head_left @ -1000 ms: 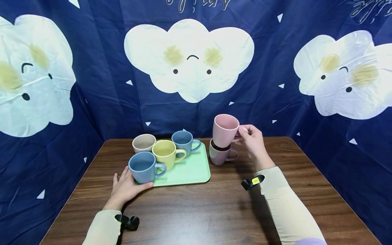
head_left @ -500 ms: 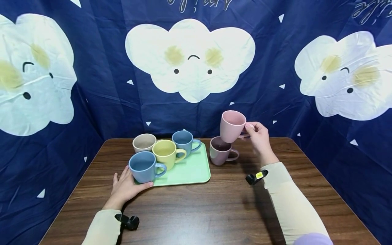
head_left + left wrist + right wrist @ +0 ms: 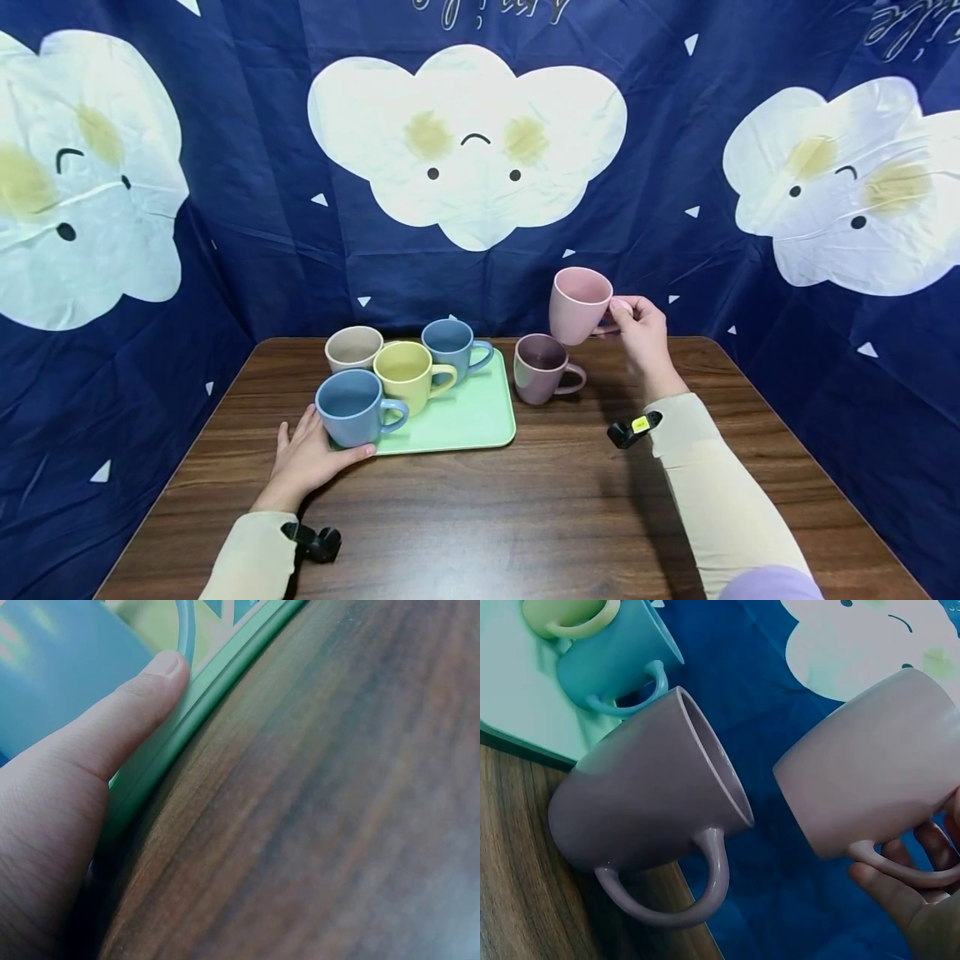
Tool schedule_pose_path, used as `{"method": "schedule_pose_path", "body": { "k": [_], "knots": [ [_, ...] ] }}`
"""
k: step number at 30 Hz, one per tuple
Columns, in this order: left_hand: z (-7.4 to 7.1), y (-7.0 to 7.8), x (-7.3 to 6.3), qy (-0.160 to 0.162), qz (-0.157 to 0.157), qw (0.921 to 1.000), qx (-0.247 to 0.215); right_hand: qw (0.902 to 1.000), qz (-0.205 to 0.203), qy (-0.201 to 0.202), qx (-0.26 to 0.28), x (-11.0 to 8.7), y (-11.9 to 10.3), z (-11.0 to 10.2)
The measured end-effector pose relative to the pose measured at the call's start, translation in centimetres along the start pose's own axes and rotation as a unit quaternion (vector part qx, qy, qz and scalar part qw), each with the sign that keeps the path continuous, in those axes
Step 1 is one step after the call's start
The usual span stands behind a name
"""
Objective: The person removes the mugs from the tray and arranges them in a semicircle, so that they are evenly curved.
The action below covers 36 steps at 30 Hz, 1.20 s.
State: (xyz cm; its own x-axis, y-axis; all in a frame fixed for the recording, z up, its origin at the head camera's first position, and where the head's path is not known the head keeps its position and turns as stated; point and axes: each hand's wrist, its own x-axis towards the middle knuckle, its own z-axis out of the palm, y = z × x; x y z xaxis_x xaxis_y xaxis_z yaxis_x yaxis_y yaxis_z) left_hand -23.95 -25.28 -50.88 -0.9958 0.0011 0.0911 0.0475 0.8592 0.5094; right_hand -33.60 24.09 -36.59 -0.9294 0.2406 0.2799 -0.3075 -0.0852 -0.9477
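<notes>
My right hand (image 3: 643,337) holds a pink mug (image 3: 576,310) by its handle, up in the air near the table's back edge. Below it and slightly left, a mauve mug (image 3: 537,372) stands upright on the table; the right wrist view shows a gap between the two. At the front left corner of a mint green tray (image 3: 472,421), my left hand (image 3: 306,460) lies with its thumb extended along the tray's front edge. Its fingers reach along the left side, partly hidden behind a blue mug (image 3: 348,412). In the left wrist view the thumb (image 3: 142,701) touches the tray rim.
On the tray stand a yellow mug (image 3: 403,379), a second blue mug (image 3: 446,346) and a beige mug (image 3: 352,348), grouped at its left and back. A dark blue cloth (image 3: 480,283) with cloud prints hangs behind the wooden table (image 3: 480,517).
My right hand has carried the pink mug up and to the right, out from over the mauve mug, whose opening now shows. The left hand has stayed in place.
</notes>
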Motion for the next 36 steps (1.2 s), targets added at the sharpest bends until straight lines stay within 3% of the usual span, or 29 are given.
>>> {"method": "schedule_pose_path", "body": {
  "k": [14, 23, 36],
  "knots": [
    [-0.2, 0.1, -0.1, 0.000, -0.001, 1.0000, 0.001, 0.9997, -0.002, 0.026, -0.001, 0.0, 0.4, -0.5],
    [-0.1, 0.1, -0.1, -0.003, -0.002, 1.0000, 0.002, 0.9984, 0.017, 0.054, -0.006, 0.3, 1.7, -0.8],
    [0.1, -0.3, 0.1, 0.009, 0.008, 0.9999, -0.005, 0.9979, 0.016, 0.060, -0.020, 0.7, 3.9, -1.0]
  ]
}}
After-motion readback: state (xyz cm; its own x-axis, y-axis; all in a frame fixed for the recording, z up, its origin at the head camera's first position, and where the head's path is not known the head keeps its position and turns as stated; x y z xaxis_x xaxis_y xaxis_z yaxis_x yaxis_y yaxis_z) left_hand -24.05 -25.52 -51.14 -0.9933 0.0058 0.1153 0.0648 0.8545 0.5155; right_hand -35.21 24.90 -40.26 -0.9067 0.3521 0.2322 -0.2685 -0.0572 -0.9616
